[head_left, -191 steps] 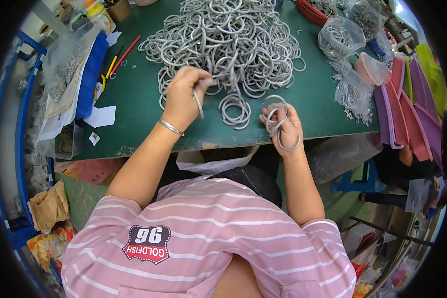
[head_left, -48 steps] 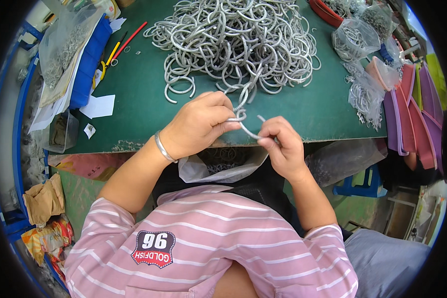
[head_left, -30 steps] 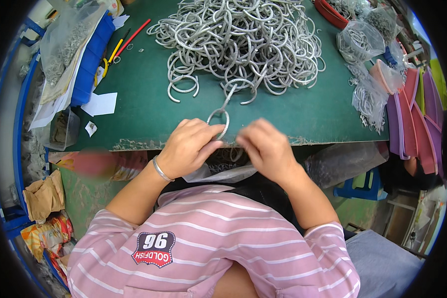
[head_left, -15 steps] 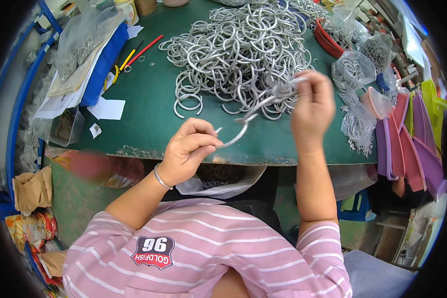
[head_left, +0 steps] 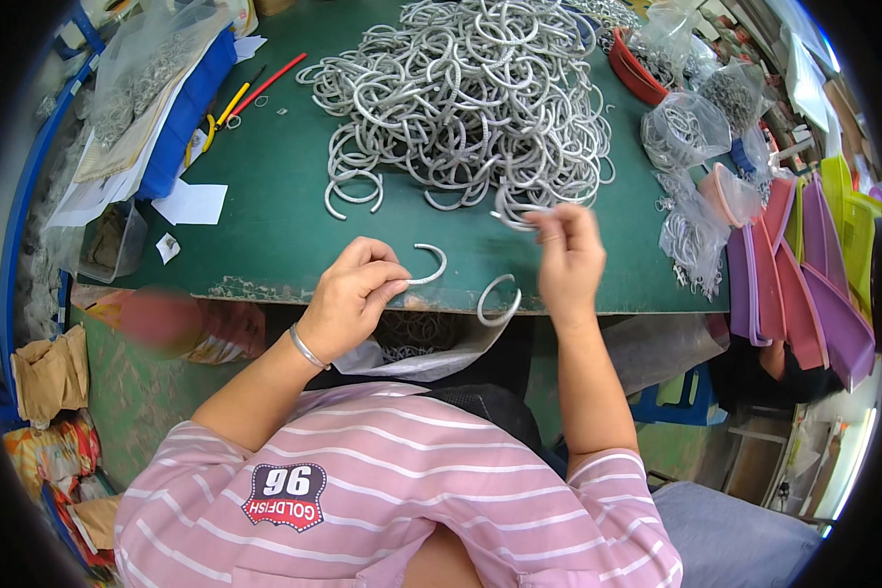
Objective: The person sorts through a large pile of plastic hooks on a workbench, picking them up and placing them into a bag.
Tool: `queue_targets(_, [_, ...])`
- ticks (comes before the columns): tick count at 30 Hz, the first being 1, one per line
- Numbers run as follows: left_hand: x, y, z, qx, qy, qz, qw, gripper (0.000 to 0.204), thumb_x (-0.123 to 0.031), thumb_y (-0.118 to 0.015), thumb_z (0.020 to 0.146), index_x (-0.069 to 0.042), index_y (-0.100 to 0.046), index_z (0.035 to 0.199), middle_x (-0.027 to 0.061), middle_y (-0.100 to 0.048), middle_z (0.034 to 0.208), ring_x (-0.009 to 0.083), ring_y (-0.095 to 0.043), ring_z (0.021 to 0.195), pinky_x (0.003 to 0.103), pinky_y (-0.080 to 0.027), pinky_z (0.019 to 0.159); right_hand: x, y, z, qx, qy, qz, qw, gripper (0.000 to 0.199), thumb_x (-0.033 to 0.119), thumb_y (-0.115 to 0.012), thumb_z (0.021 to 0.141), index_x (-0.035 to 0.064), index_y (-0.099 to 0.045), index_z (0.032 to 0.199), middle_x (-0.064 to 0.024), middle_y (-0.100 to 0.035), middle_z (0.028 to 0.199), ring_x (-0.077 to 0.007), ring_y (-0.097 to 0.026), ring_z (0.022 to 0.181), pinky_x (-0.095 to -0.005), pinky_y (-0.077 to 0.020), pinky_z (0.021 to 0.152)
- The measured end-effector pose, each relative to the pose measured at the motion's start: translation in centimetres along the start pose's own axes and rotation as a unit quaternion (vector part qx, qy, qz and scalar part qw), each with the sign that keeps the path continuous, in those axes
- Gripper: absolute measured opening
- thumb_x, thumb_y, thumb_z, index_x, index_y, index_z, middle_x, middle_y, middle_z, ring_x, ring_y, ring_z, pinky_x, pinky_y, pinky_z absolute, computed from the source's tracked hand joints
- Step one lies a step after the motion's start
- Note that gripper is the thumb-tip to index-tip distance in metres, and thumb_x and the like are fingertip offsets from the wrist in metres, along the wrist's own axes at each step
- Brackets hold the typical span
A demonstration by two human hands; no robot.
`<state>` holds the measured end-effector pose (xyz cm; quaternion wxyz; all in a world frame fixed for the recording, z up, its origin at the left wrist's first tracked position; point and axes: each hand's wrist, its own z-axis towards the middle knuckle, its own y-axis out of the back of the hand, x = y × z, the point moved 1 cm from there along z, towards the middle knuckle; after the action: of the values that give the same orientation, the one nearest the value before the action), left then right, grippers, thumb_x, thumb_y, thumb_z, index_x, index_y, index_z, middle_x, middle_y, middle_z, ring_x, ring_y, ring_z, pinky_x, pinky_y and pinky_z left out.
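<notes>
My left hand pinches one end of a silver, C-shaped open bangle over the table's near edge. To the right, my right hand has its fingers closed on another silver open bangle, slightly blurred, in front of the pile. Between the hands, a third open bangle appears at the table edge above a white bag; whether it rests there or is in the air I cannot tell. A large tangled pile of similar silver bangles covers the table's far middle.
On the green table lie a red stick, yellow-handled pliers and paper scraps. A blue tray stands left. At right are a red bowl, clear bags of metal pieces and coloured plastic bins. Below the edge hangs an open white bag.
My right hand has come down and inward from beside the pile. Bangles that were strung out in a blur between my hands now show apart, one by the table edge. My left hand keeps its bangle.
</notes>
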<state>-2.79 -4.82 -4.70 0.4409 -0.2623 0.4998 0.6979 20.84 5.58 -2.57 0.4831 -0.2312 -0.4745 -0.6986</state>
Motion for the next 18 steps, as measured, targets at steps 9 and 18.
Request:
queue_targets(9, [-0.3, -0.2, -2.0, 0.155, -0.217, 0.085, 0.96, 0.015, -0.003, -0.063, 0.067, -0.005, -0.065, 0.082, 0.006, -0.058, 0.085, 0.0238, -0.054, 0.073, 0.033, -0.048, 0.064, -0.9, -1.9, -5.5, 0.0, 0.124, -0.126, 0.984, 0.031, -0.007, -0.062, 0.076, 0.0001, -0.06, 0.106, -0.0169, -0.061, 0.114, -0.0338, -0.059, 0.09, -0.0382, -0.0488, 0.079])
queue_targets(18, [2.0, -0.7, -4.9, 0.244, -0.075, 0.157, 0.954, 0.02, -0.005, -0.068, 0.075, -0.002, -0.065, 0.094, 0.0122, -0.063, 0.104, 0.0292, -0.063, 0.092, 0.038, -0.053, 0.079, 1.1, -1.4, -5.3, 0.123, 0.149, -0.213, 0.958, 0.02, 0.006, -0.069, 0.074, 0.0082, -0.064, 0.093, -0.0063, -0.062, 0.105, -0.0283, -0.055, 0.099, -0.0406, -0.0403, 0.082])
